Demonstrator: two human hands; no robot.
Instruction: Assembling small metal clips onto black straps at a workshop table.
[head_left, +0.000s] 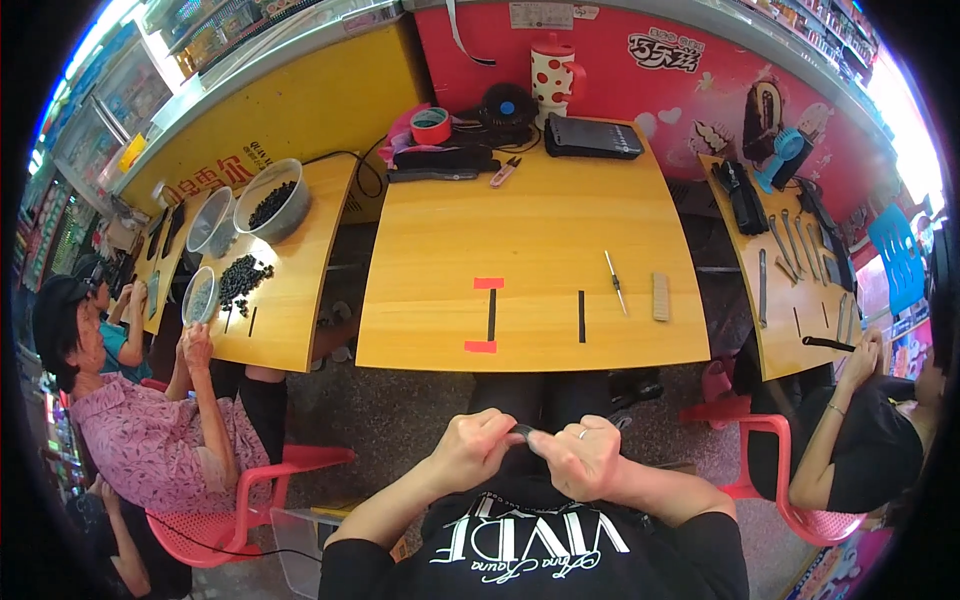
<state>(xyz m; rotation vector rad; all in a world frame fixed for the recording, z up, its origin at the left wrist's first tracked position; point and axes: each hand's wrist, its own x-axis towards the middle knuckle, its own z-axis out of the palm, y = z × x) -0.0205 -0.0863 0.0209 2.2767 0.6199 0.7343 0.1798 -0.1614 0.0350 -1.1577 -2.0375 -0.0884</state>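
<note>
In front of my chest, below the table's near edge, both hands are closed on a short dark strip, held at its two ends. My left hand pinches one end. My right hand, with a ring on one finger, grips the other. The strip bends slightly between them; most of it is hidden by the fingers, so I cannot tell its kind. Nearest on the wooden table are a black strip with red tape at both ends, a second black strip, a thin screwdriver-like tool and a beige ridged block.
Farther back are pink-handled pliers, a black case, a red tape roll and a dotted tumbler. At left, a person sits beside tubs and black pieces. Another person sits right, near metal tools.
</note>
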